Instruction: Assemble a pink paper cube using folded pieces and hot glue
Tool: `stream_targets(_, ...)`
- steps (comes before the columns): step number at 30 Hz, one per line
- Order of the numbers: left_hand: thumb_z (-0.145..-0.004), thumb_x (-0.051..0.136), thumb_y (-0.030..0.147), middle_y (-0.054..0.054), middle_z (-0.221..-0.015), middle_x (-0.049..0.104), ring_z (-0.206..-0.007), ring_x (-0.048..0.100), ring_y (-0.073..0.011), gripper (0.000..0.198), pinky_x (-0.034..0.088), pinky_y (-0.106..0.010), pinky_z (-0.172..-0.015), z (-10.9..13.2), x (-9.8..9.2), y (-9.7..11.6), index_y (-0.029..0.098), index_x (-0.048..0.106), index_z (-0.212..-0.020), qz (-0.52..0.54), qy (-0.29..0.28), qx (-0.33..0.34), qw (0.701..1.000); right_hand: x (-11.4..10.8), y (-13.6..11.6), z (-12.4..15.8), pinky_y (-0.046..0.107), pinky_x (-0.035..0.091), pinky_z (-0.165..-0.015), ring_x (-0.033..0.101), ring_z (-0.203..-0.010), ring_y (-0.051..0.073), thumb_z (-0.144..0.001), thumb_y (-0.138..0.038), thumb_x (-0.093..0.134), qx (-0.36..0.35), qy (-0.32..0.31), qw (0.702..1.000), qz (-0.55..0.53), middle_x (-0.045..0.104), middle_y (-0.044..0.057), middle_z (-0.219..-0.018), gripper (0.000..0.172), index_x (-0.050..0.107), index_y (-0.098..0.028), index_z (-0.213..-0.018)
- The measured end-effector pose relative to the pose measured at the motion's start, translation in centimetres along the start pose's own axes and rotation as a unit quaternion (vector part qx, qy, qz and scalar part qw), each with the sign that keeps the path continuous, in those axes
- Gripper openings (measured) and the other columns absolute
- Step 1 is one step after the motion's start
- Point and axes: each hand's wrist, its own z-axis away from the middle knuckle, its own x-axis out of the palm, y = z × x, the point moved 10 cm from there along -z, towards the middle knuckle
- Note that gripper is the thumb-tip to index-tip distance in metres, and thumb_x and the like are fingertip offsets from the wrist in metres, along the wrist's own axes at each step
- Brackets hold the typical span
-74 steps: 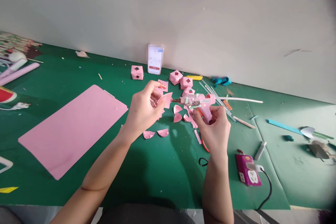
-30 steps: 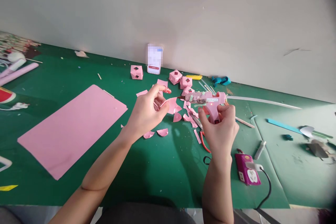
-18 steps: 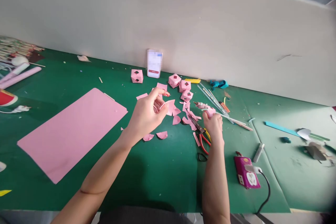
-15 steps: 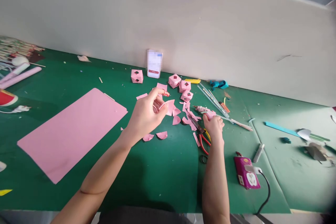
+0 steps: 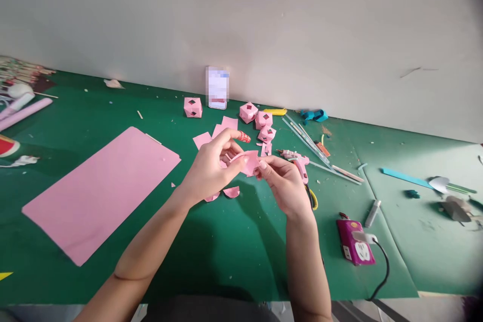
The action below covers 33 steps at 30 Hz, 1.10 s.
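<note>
Phone (image 5: 218, 88), upright by the wall. Piece (image 5: 251, 162), pink, curved, held up nearer the person than the phone and to its right. Left hand (image 5: 211, 171): thumb and curled fingers closed on the piece's left part, index finger apart from it, tip wrapped in red. Right hand (image 5: 287, 186): thumb and forefinger pinched together at the piece's right edge. Glue gun (image 5: 300, 162), pink, lying right of the phone and nearer the person. Single box (image 5: 193, 107), pink, just left of the phone; three boxes (image 5: 248, 112), clustered to its right. Sheet (image 5: 101, 193), pink, flat, left of the phone and nearer the person.

A glue gun (image 5: 301, 162) and pink sheet (image 5: 103, 193) suggest a craft workshop.
</note>
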Motion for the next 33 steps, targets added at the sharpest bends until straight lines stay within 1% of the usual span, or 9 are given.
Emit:
stream_targets(4,-0.091,0.067,0.022,0.004,-0.085,0.070,-0.074,0.069,-0.0133,0.026,0.058,-0.026,-0.069,-0.1,0.0,-0.2,0.024,0.059,-0.116,-0.012,0.006,0.000,1.000,0.0,0.7,-0.2,0.030,0.052,-0.067,0.061,-0.067,0.014,-0.070,-0.051,0.092,0.029,0.007,0.999,-0.045,0.073,0.002,-0.075,0.031,0.082,-0.023,-0.080)
stream_targets(8,-0.093,0.066,0.024,0.001,-0.090,0.073,-0.089,0.075,-0.0173,0.026,0.059,-0.027,-0.073,0.1,0.0,-0.1,0.024,0.058,-0.118,-0.031,0.005,0.013,0.999,-0.2,0.8,-0.3,0.029,0.052,-0.066,0.061,-0.067,0.014,-0.066,-0.050,0.095,0.032,0.018,0.999,-0.037,0.072,0.002,-0.072,0.031,0.082,-0.023,-0.076)
stream_targets(11,-0.094,0.065,0.025,0.000,-0.090,0.075,-0.091,0.076,-0.0187,0.025,0.059,-0.028,-0.075,0.2,0.2,0.2,0.024,0.058,-0.118,-0.058,0.003,0.027,0.998,-0.3,0.5,-0.2,0.029,0.054,-0.066,0.062,-0.066,0.013,-0.065,-0.047,0.095,0.017,0.026,0.999,-0.020,0.073,0.001,-0.072,0.029,0.081,-0.023,-0.074)
stream_targets(16,-0.094,0.064,0.024,-0.001,-0.090,0.075,-0.085,0.076,-0.0190,0.025,0.060,-0.029,-0.069,0.4,0.5,0.6,0.025,0.059,-0.118,-0.103,0.012,0.039,0.994,-0.2,-0.3,0.1,0.030,0.056,-0.065,0.066,-0.069,0.016,-0.075,-0.047,0.088,-0.014,0.037,0.997,0.071,0.076,0.004,-0.075,0.027,0.081,-0.022,-0.082)
stream_targets(18,-0.094,0.064,0.025,-0.001,-0.089,0.075,-0.085,0.076,-0.0195,0.026,0.061,-0.029,-0.067,0.5,0.7,0.5,0.026,0.059,-0.119,-0.114,0.010,0.035,0.993,-0.1,-0.6,0.2,0.030,0.055,-0.065,0.067,-0.069,0.017,-0.080,-0.049,0.084,-0.030,0.039,0.994,0.098,0.075,0.004,-0.075,0.028,0.079,-0.021,-0.080)
stream_targets(21,-0.094,0.063,0.026,-0.001,-0.089,0.074,-0.082,0.075,-0.0187,0.028,0.061,-0.027,-0.063,0.7,1.0,0.4,0.027,0.059,-0.122,-0.123,0.005,0.034,0.992,0.0,-0.9,0.3,0.030,0.055,-0.066,0.066,-0.068,0.016,-0.082,-0.049,0.081,-0.057,0.042,0.993,0.099,0.073,0.003,-0.074,0.031,0.072,-0.021,-0.073)
stream_targets(25,-0.095,0.062,0.026,0.000,-0.089,0.074,-0.079,0.074,-0.0174,0.027,0.060,-0.025,-0.061,0.7,1.3,0.4,0.027,0.059,-0.122,-0.114,-0.001,0.032,0.993,0.0,-0.8,0.3,0.028,0.053,-0.067,0.062,-0.068,0.015,-0.084,-0.044,0.080,-0.074,0.036,0.993,0.082,0.070,0.001,-0.074,0.029,0.068,-0.021,-0.073)
stream_targets(30,-0.095,0.063,0.027,0.000,-0.091,0.075,-0.081,0.075,-0.0182,0.027,0.061,-0.028,-0.066,0.6,1.3,0.3,0.026,0.058,-0.122,-0.114,-0.006,0.022,0.993,-0.1,-0.5,0.3,0.028,0.053,-0.067,0.062,-0.068,0.015,-0.085,-0.046,0.079,-0.073,0.040,0.993,0.083,0.069,0.001,-0.074,0.031,0.067,-0.020,-0.072)
stream_targets(33,-0.094,0.063,0.025,0.000,-0.089,0.075,-0.078,0.075,-0.0171,0.026,0.060,-0.028,-0.068,0.3,1.0,0.3,0.024,0.058,-0.119,-0.115,0.005,0.027,0.993,-0.3,-0.3,0.2,0.028,0.051,-0.064,0.064,-0.068,0.016,-0.085,-0.049,0.080,-0.052,0.042,0.993,0.093,0.071,0.002,-0.074,0.030,0.072,-0.020,-0.077)
